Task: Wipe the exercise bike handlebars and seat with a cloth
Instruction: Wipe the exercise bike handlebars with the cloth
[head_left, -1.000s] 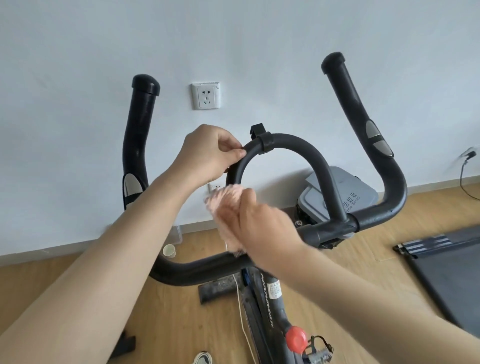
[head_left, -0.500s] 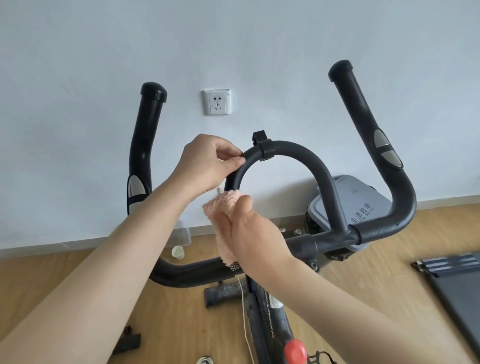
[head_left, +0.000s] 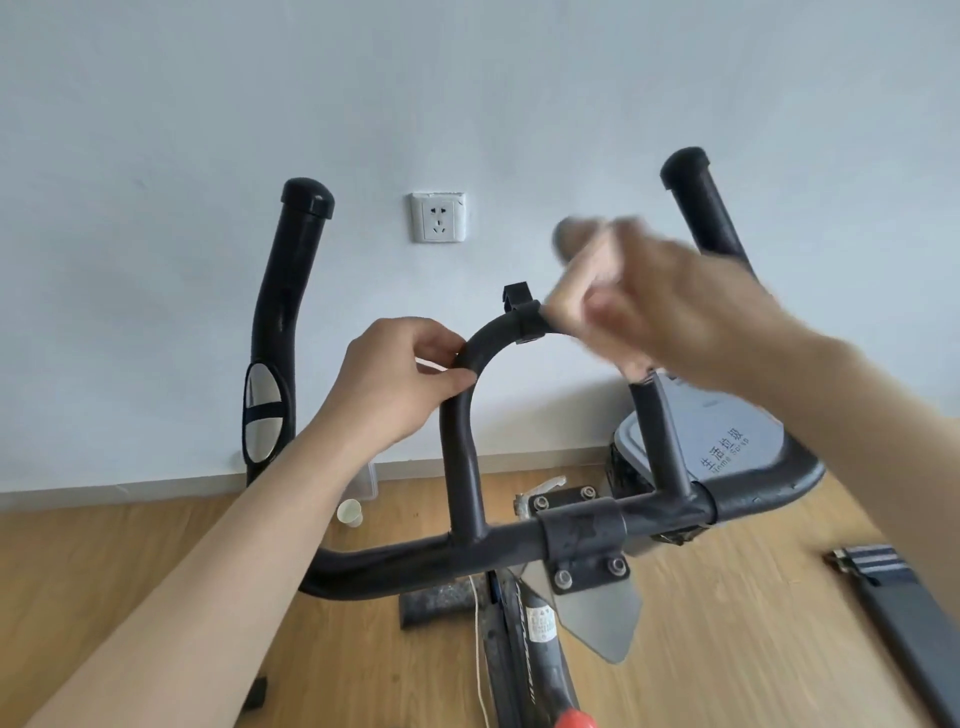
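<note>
White wall socket (head_left: 438, 217), paper cup (head_left: 349, 513) on wooden floor (head_left: 753, 623), grey lidded bin (head_left: 737, 441) by the skirting.

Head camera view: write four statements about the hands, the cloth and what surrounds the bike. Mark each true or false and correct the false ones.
1. The left hand grips the left side of the loop bar. True.
2. The right hand hangs idle and holds nothing. False: blurred with motion, it holds the cloth at the top right of the loop bar.
3. A wall socket is on the wall above the loop bar. True.
4. The paper cup stands on the loop bar. False: it stands on the floor near the wall.
</note>
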